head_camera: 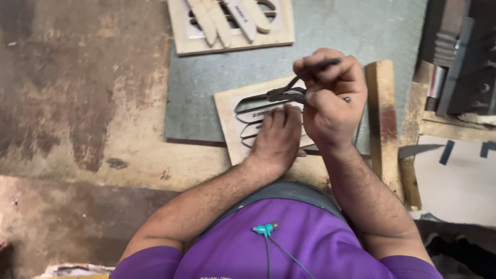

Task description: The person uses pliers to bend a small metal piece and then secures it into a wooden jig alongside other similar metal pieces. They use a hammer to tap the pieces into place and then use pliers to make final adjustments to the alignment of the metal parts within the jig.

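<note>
Right of centre on the bench, our right hand is clamped on a thin dark metal tool while our left hand presses flat, fingers together, on the pale wooden template board. We judge the tool stiff, light and sharp-edged, best gripped by its handle end; the board seems rigid.

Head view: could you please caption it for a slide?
Left hand steadies a wooden template; right hand grips a dark metal tool.
</note>
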